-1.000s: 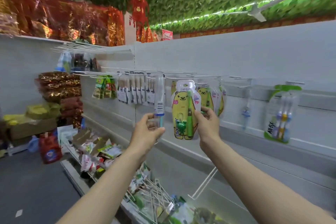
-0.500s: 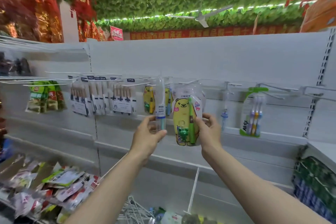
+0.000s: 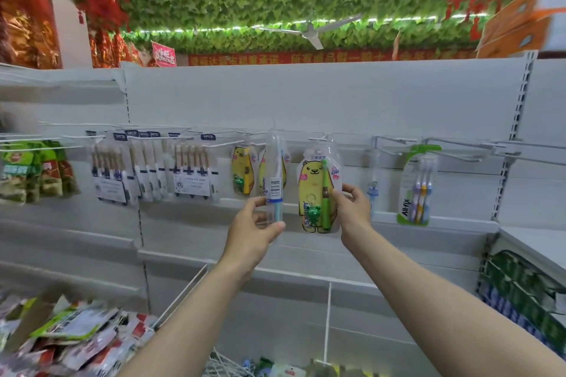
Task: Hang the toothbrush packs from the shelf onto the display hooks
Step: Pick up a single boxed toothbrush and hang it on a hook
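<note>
My left hand [image 3: 255,228] pinches the lower end of a slim clear toothbrush pack [image 3: 273,176] with a blue band and a barcode, held upright in front of the hooks. My right hand [image 3: 352,208] grips the right edge of a yellow bear toothbrush pack [image 3: 314,190] with a green brush and a frog charm. The bear pack's top reaches a white display hook [image 3: 317,139]; whether it hangs on it I cannot tell. Two more yellow bear packs [image 3: 243,173] hang just behind the slim pack.
White wire hooks run along the back panel. Multi-brush packs [image 3: 147,171] hang at the left, green snack bags [image 3: 30,170] further left, a green three-brush pack [image 3: 418,185] and a small blue item [image 3: 372,190] at the right. A lower shelf holds loose packets [image 3: 70,337].
The view has swung right along the shelving. Both hands keep their packs at the hooks, and the bear pack now sits slightly further right of the slim pack.
</note>
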